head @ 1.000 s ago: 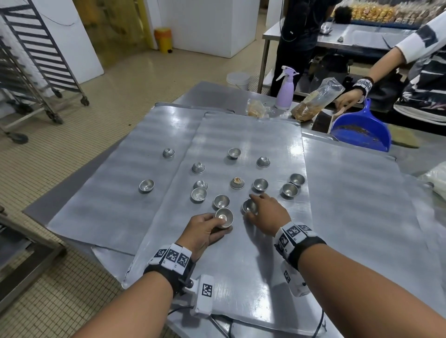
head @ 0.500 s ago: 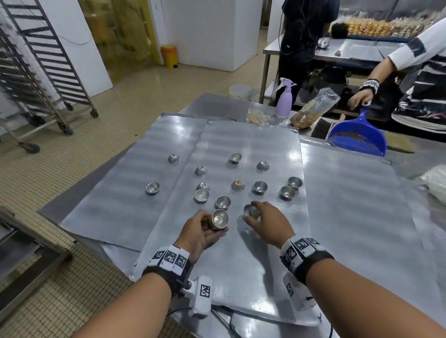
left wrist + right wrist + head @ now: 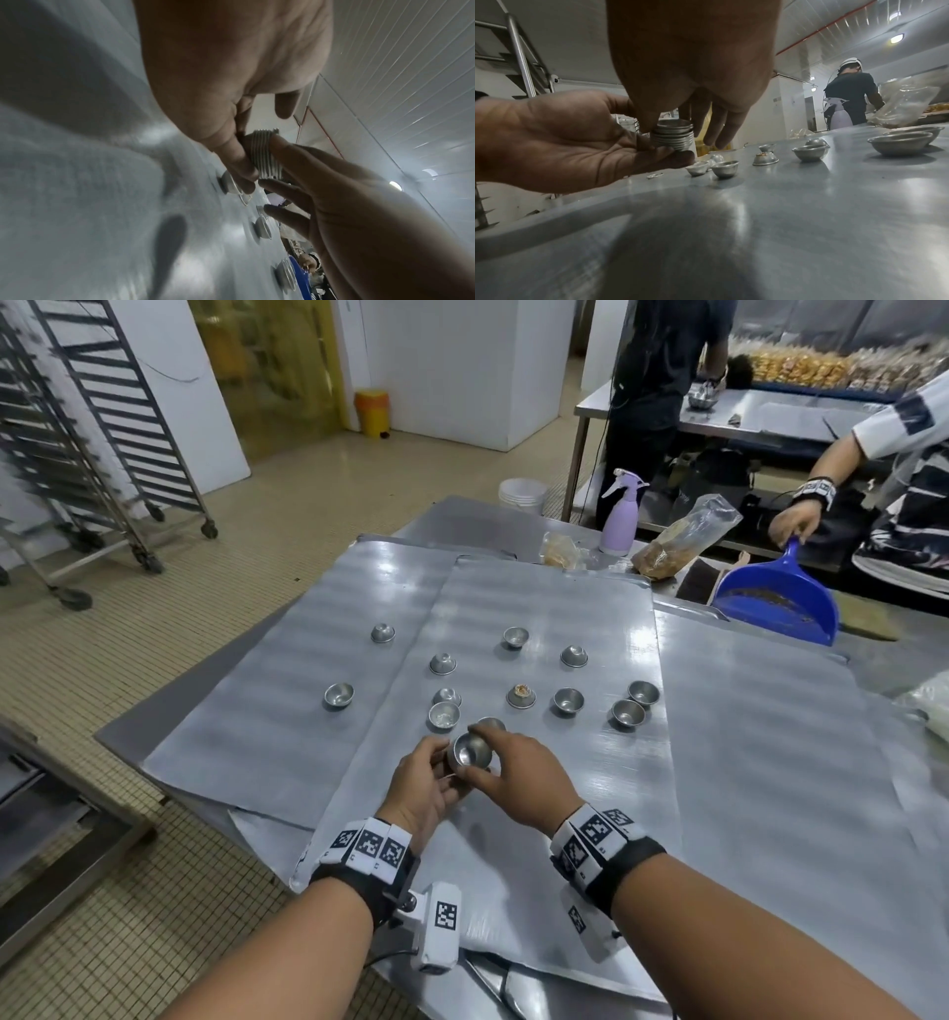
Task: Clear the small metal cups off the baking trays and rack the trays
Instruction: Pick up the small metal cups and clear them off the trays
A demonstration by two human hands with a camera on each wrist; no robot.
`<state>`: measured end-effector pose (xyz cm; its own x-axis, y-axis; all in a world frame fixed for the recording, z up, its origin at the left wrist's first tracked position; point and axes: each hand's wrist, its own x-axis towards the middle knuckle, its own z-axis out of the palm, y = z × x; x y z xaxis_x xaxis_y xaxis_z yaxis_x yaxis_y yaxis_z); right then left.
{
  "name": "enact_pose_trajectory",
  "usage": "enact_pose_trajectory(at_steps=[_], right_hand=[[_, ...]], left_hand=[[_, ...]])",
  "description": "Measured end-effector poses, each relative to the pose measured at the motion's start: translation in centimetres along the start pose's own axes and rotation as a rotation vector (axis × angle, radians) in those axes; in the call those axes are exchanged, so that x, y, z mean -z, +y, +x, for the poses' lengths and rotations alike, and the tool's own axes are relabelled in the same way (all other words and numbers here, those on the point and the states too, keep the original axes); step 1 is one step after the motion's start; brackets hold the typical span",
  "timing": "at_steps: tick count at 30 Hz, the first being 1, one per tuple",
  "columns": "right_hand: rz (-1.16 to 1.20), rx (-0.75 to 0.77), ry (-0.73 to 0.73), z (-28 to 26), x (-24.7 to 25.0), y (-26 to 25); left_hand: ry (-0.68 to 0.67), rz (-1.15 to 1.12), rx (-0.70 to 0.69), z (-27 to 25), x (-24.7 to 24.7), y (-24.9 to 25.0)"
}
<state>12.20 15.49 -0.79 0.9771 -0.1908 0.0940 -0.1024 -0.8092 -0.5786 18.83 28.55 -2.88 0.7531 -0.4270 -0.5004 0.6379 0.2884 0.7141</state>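
The stack of cups [image 3: 672, 135] is held above the near part of the middle baking tray [image 3: 590, 814], nested rim-up, its axis roughly upright and its open mouth facing up. The left hand [image 3: 426, 788] grips its lower part in curled fingers, while the right hand [image 3: 518, 783] pinches the top cup at the rim. Loose cups [image 3: 568, 700] lie scattered just beyond, some upright, some inverted.

bare forearms, black wristbands [image 3: 624, 864] with white square-code tags, white camera block [image 3: 436, 929] under left wrist

commercial bakery: tray racks [image 3: 92, 439], steel tables [image 3: 760, 410]
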Motion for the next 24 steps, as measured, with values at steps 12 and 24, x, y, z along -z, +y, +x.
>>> enact_pose_trajectory(at_steps=[12,24], right_hand=[[0.11,-0.181,0.085,2.9,-2.6,1.4],[-0.16,-0.33,-0.147,6.2,-3.3,5.2]], left_hand=[[0.038,0.069,0.041,3.1,3.0,1.0],[0.054,0.094,0.057,4.0,3.9,1.3]])
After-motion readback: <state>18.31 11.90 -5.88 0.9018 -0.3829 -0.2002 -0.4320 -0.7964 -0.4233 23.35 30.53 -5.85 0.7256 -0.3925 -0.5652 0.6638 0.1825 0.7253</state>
